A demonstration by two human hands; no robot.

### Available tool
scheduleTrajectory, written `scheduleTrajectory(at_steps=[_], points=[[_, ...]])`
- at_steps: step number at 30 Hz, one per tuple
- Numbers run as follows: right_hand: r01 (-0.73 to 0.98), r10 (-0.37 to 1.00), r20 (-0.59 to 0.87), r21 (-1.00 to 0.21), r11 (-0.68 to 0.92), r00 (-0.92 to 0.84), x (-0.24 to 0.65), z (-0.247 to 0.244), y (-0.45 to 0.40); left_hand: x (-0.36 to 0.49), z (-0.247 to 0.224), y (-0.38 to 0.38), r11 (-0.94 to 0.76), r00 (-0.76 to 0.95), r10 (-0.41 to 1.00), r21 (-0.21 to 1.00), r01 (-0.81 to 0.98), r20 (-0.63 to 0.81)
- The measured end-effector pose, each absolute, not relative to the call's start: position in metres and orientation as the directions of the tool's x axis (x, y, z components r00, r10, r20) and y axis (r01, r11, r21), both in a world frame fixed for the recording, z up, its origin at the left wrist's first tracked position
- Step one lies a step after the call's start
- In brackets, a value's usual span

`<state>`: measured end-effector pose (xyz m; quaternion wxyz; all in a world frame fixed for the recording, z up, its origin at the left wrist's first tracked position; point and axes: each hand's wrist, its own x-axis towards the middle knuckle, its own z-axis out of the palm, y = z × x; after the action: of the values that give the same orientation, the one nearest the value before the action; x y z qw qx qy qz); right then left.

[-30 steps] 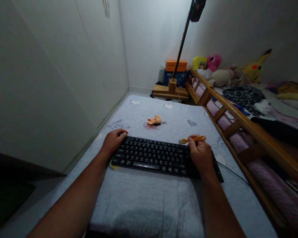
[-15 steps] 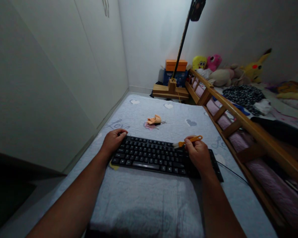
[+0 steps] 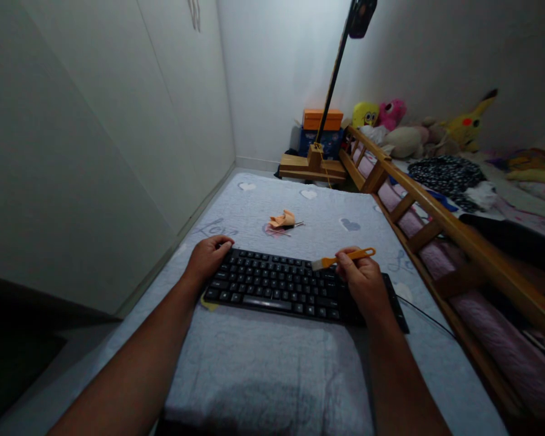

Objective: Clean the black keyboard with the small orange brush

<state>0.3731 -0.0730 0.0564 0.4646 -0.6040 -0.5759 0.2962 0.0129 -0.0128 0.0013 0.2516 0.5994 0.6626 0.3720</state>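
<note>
A black keyboard (image 3: 272, 284) lies flat on the light blue bed cover, its cable running off to the right. My left hand (image 3: 209, 255) is closed on the keyboard's upper left corner, the thumb along its edge. Between the thumb and fingers of my right hand (image 3: 361, 275) is a small brush (image 3: 343, 257) with an orange handle. The pale bristles touch or hover just over the back row of keys, right of the middle; I cannot tell which. My right hand and wrist hide part of the keyboard's right end.
Behind the keyboard lies a crumpled orange cloth (image 3: 282, 219) with thin metal sticks beside it. A wooden bed rail (image 3: 431, 206) runs along the right, with plush toys (image 3: 465, 127) and clothes beyond. White cabinet doors (image 3: 118, 121) line the left. A lamp stand (image 3: 333, 79) rises at the back.
The brush has shifted slightly to the left along the back keys and its bristles now show broader. My left hand and the keyboard have stayed in place.
</note>
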Motion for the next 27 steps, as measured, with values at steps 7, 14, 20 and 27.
scheduleTrajectory(at_steps=[7, 14, 20, 27], points=[[0.581, 0.978, 0.193, -0.806, 0.112, 0.08, 0.376, 0.056, -0.071, 0.013, 0.001, -0.013, 0.001, -0.155, 0.981, 0.8, 0.6, 0.115], [0.724, 0.903, 0.39, -0.674, 0.147, 0.179, 0.383, 0.059, -0.069, 0.013, 0.001, -0.013, 0.012, -0.162, 0.981, 0.794, 0.608, 0.109], [0.443, 0.974, 0.188, -0.889, 0.114, 0.126, 0.378, 0.064, -0.073, 0.012, -0.002, -0.013, 0.003, -0.159, 0.98, 0.79, 0.613, 0.12], [0.28, 0.994, -0.057, -0.96, -0.028, -0.096, 0.371, 0.067, -0.079, 0.014, 0.002, -0.014, 0.014, -0.162, 0.981, 0.797, 0.604, 0.106]])
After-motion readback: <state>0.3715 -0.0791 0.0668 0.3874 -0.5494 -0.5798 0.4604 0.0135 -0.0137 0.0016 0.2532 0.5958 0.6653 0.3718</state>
